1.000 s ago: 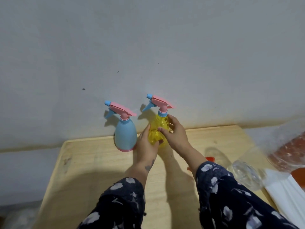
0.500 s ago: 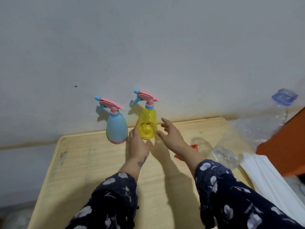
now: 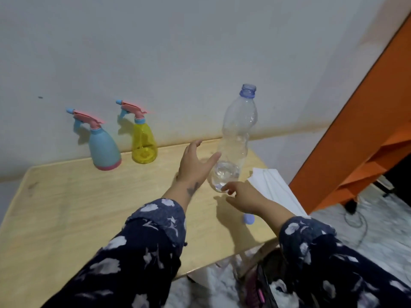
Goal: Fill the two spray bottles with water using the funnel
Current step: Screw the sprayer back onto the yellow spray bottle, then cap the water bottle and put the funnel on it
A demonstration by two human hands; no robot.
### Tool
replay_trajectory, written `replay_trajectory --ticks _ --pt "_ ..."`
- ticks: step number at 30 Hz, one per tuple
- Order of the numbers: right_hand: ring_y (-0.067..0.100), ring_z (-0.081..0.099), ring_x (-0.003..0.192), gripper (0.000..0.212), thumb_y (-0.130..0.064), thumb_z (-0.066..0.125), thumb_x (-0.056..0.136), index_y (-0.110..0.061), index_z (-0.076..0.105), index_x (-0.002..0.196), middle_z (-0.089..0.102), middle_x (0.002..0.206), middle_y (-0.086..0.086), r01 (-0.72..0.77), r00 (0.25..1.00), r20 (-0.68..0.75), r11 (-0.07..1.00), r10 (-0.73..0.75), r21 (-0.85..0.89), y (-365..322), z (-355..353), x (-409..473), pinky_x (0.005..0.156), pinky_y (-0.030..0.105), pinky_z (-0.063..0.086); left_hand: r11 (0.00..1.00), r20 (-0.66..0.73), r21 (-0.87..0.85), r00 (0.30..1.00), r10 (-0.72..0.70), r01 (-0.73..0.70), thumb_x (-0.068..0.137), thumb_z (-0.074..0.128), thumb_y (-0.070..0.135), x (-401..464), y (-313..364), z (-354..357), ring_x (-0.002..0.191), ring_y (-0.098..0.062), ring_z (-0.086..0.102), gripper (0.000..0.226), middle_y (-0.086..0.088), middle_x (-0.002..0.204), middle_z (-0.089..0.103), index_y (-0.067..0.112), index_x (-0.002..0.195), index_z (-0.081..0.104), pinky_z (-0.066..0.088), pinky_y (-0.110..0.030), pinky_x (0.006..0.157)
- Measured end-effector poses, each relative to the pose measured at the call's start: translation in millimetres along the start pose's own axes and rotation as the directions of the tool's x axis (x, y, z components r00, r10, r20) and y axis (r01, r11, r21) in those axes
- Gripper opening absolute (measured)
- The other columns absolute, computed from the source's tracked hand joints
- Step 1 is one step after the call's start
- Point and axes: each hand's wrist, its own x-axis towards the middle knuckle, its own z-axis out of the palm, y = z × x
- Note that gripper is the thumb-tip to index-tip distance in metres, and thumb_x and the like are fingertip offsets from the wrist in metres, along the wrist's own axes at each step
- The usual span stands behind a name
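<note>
A blue spray bottle [image 3: 103, 147] and a yellow spray bottle [image 3: 143, 142] stand side by side at the back of the wooden table [image 3: 66, 214], both with pink trigger heads on. A clear plastic water bottle [image 3: 236, 134] stands uncapped near the table's right edge, with a little water at its bottom. My left hand [image 3: 194, 163] is open just left of that bottle, fingers spread. My right hand [image 3: 241, 196] is open at the bottle's base, fingertips touching or nearly touching it. Its blue cap [image 3: 248, 218] lies on the table near my right wrist. No funnel is visible.
A folded white cloth or paper [image 3: 273, 190] lies over the table's right edge. An orange shelf unit [image 3: 360, 138] stands to the right. A wall runs right behind the table. A bag [image 3: 260, 281] sits on the floor below the table's front corner.
Both hands have left the yellow spray bottle and moved right to the clear water bottle. The view has swung right, bringing the bottle and orange shelf fully into sight.
</note>
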Motion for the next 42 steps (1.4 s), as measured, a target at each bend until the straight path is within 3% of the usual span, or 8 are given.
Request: replay_trajectory --ticks 4,8,14,18,24,28,34,42 --pt "0.025 0.055 0.115 0.04 -0.026 0.052 0.094 -0.024 0.051 0.133 0.055 0.129 0.007 -0.053 0.996 0.06 0.981 0.065 -0.189 45 6 -23 0.092 0.033 0.044 0.999 0.052 -0.038 0.999 0.011 -0.009 0.071 0.078 0.055 -4 26 33 0.142 -0.015 0.029 0.103 0.004 0.156 0.029 0.026 0.151 0.02 0.031 -0.038 0.114" --pt "0.028 0.055 0.11 0.041 -0.03 0.053 0.093 -0.026 0.051 0.133 0.051 0.123 0.008 -0.054 0.997 0.049 0.977 0.066 -0.208 69 28 -31 0.091 0.034 0.044 0.997 0.001 -0.052 0.999 0.051 -0.051 0.073 0.08 0.047 1 46 52 0.141 -0.018 0.031 0.107 -0.002 0.156 0.029 0.023 0.152 0.012 0.033 -0.033 0.11" --pt "0.029 0.059 0.091 0.025 -0.017 0.048 0.091 -0.014 0.068 0.106 0.05 0.098 0.004 -0.044 0.992 -0.118 0.995 0.033 -0.087 79 49 -28 0.073 0.031 0.044 0.998 -0.055 -0.044 0.998 0.039 -0.041 0.081 0.075 0.033 6 52 63 0.132 -0.019 0.044 0.085 -0.004 0.147 0.045 0.022 0.148 0.024 0.035 -0.022 0.092" --pt "0.028 0.059 0.106 0.033 -0.026 0.053 0.094 -0.013 0.06 0.123 0.057 0.114 0.009 0.0 0.972 -0.236 1.0 0.001 0.004 70 15 -21 0.085 0.032 0.045 0.998 -0.07 -0.027 0.996 0.046 -0.048 0.081 0.076 0.034 4 50 60 0.126 -0.018 0.05 0.08 -0.002 0.14 0.052 0.024 0.145 0.029 0.035 -0.021 0.087" --pt "0.025 0.061 0.1 0.034 -0.016 0.057 0.092 -0.013 0.058 0.126 0.057 0.119 0.007 0.198 0.81 -0.567 0.98 -0.149 0.025 24 -98 -13 0.087 0.03 0.043 0.999 -0.084 -0.012 0.996 0.035 -0.037 0.079 0.077 0.034 3 48 60 0.127 -0.02 0.05 0.08 -0.004 0.139 0.053 0.026 0.143 0.03 0.035 -0.023 0.09" --pt "0.021 0.059 0.1 0.035 -0.018 0.056 0.092 -0.015 0.057 0.127 0.056 0.12 0.006 0.287 0.697 -0.686 0.958 -0.209 0.0 -16 -161 -14 0.083 0.021 0.038 1.0 -0.078 -0.02 0.997 0.021 -0.022 0.08 0.077 0.033 3 49 61 0.128 -0.018 0.048 0.078 -0.003 0.139 0.052 0.028 0.143 0.03 0.036 -0.024 0.091" --pt "0.023 0.057 0.109 0.036 -0.018 0.054 0.095 -0.015 0.056 0.13 0.055 0.125 0.007 0.315 0.732 -0.601 0.941 -0.323 -0.122 -61 -195 -9 0.094 0.029 0.042 0.999 -0.051 -0.041 0.998 -0.027 0.025 0.079 0.076 0.034 7 50 60 0.133 -0.023 0.045 0.08 -0.002 0.144 0.048 0.032 0.144 0.028 0.039 -0.033 0.099" --pt "0.019 0.054 0.115 0.033 -0.017 0.048 0.097 -0.017 0.061 0.127 0.06 0.129 0.002 0.283 0.881 -0.329 0.936 -0.34 -0.211 -79 -224 -3 0.081 0.02 0.035 0.999 -0.042 -0.025 0.999 -0.021 0.02 0.08 0.076 0.03 9 52 58 0.134 -0.023 0.044 0.082 0.0 0.147 0.046 0.031 0.145 0.027 0.04 -0.035 0.101"
